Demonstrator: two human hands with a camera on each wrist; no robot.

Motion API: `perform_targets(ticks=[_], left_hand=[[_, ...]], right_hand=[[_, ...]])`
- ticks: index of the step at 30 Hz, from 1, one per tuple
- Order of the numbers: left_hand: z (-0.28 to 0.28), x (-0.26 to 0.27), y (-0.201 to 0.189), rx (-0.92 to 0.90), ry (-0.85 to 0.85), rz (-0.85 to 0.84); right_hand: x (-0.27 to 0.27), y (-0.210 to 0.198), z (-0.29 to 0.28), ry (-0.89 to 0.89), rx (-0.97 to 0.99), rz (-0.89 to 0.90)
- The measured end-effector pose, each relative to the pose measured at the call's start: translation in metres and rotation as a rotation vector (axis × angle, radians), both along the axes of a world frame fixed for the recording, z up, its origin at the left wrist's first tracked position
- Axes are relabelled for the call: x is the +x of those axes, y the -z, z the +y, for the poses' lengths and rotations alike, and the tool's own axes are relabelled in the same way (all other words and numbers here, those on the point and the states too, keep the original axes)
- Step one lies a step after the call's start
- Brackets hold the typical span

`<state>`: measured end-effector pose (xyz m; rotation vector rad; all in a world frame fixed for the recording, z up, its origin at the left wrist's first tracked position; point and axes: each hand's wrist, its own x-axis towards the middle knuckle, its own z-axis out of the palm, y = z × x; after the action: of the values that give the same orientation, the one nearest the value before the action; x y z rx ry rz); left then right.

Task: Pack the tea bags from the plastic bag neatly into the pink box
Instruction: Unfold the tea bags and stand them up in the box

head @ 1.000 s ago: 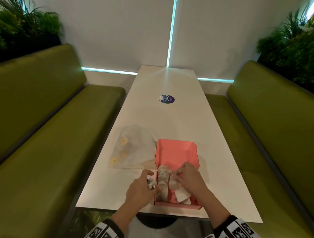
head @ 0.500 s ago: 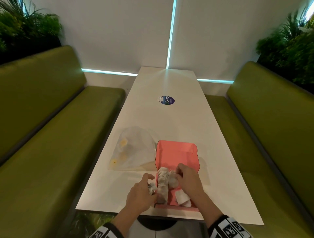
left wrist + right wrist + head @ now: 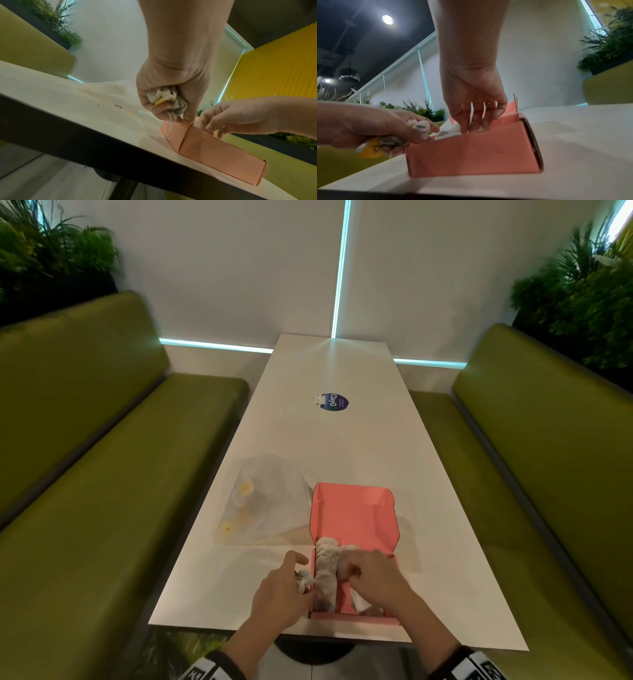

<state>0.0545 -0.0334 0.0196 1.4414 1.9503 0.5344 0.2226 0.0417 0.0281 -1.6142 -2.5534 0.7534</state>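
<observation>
The pink box (image 3: 354,520) lies open near the table's front edge, its lid folded back. A row of tea bags (image 3: 327,566) fills its left side, and a white one (image 3: 361,602) lies further right. My left hand (image 3: 301,577) sits just outside the box's left wall and grips a crumpled bunch of tea bags (image 3: 167,98) with a yellow tag (image 3: 370,150). My right hand (image 3: 471,128) reaches down into the box (image 3: 471,152), its fairly straight fingers touching the bags (image 3: 449,132) inside. The plastic bag (image 3: 265,501) lies left of the box.
The long white table (image 3: 335,446) carries a round blue sticker (image 3: 334,402) further back. Green benches (image 3: 102,491) run along both sides, with plants behind them. The box sits close to the table's front edge (image 3: 222,626).
My right hand has slid a little toward me along the bags in the box. My left hand stays beside the box with its bunch of tea bags.
</observation>
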Motion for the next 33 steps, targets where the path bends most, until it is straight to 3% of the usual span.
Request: perform_targets(ticks=[3,10,13,18,24,26,31,33], left_hand=[[-0.001,0.0,-0.001,0.004,0.006,0.013],[0.0,-0.002,0.0,-0.014,0.006,0.012],[-0.001,-0.002,0.0,-0.016,0.004,0.013],[-0.001,-0.001,-0.002,-0.011,0.002,0.023],[-0.002,0.0,-0.007,0.005,-0.014,0.035],[0.0,0.0,-0.012,0.038,-0.019,0.027],[0.007,0.013,-0.028,0.145,0.075,-0.225],[0.01,0.02,-0.032,0.173,0.133,-0.237]], right_hand=[[-0.006,0.007,-0.003,-0.015,0.0,-0.067],[0.001,0.008,0.003,0.075,-0.008,0.039],[0.017,0.003,0.009,0.096,0.043,-0.046],[0.029,0.001,0.002,-0.076,0.019,-0.232],[0.022,-0.01,-0.005,-0.054,0.073,-0.248],[0.025,-0.015,-0.004,-0.002,0.038,-0.162],[0.031,-0.047,-0.005,0.16,-0.166,0.369],[0.028,-0.055,-0.008,0.17,-0.25,0.516]])
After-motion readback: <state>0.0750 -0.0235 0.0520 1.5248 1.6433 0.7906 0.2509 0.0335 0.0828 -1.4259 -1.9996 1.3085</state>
